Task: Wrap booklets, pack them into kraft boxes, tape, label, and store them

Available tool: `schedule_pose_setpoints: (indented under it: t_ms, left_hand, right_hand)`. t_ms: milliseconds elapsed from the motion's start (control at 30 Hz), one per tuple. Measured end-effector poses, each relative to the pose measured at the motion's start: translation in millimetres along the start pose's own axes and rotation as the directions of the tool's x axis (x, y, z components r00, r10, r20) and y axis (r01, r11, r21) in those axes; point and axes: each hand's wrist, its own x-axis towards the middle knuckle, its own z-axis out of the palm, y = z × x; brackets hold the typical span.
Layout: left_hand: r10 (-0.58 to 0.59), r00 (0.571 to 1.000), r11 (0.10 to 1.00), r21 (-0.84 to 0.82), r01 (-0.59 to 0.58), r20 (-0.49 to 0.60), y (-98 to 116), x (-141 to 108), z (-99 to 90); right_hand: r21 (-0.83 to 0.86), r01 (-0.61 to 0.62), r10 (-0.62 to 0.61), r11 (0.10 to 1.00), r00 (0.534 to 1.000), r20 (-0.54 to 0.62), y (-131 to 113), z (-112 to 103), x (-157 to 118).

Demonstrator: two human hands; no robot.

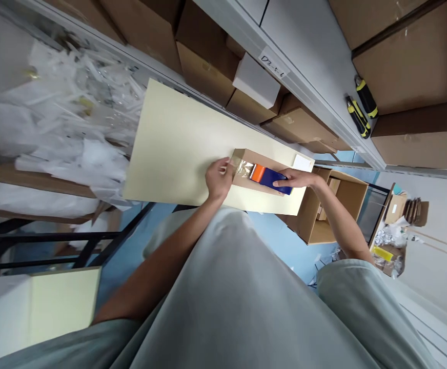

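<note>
A small long cardboard box (242, 183) lies on the pale yellow board. A blue and orange tape dispenser (272, 179) rests over its top, and my right hand (295, 178) grips its blue body from the right. Shiny clear tape (243, 167) runs from the dispenser's toothed orange edge toward the box's left end. My left hand (219, 178) is at that end, its fingers curled against the box corner beside the tape. Whether these fingertips pinch the tape as well is too small to tell.
The pale yellow board (169, 148) forms the work surface. Crumpled clear plastic packaging (88, 97) is heaped on the left. Behind the board stand shelved cartons (208, 66). Two yellow-black utility knives (362, 110) lie on the upper shelf. An open carton (348, 200) stands at the right.
</note>
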Motion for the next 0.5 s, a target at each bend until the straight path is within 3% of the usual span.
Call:
schedule_pose_setpoints:
  t_ms: [100, 233, 333, 500]
  left_hand:
    - [0.118, 0.990, 0.986, 0.107, -0.126, 0.073, 10.9, -4.8, -1.9]
    - [0.072, 0.994, 0.983, 0.162, -0.085, 0.085, 16.7, -5.7, -0.6]
    - [0.118, 0.990, 0.969, 0.208, -0.132, 0.082, 15.0, -4.3, -0.5]
    - [0.136, 0.990, 0.960, 0.239, -0.143, 0.048, 9.5, -3.0, 1.5]
  right_hand:
    - [0.001, 0.019, -0.019, 1.000, 0.999, -0.035, 7.2, 1.4, 1.4]
    - [0.008, 0.061, -0.060, 0.998, 0.997, -0.041, 16.8, 4.8, 6.5]
    - [0.048, 0.096, -0.096, 0.994, 0.995, 0.017, 19.9, 7.1, 7.7]
    - [0.099, 0.150, -0.156, 0.984, 0.986, 0.058, 33.3, 4.2, -13.6]
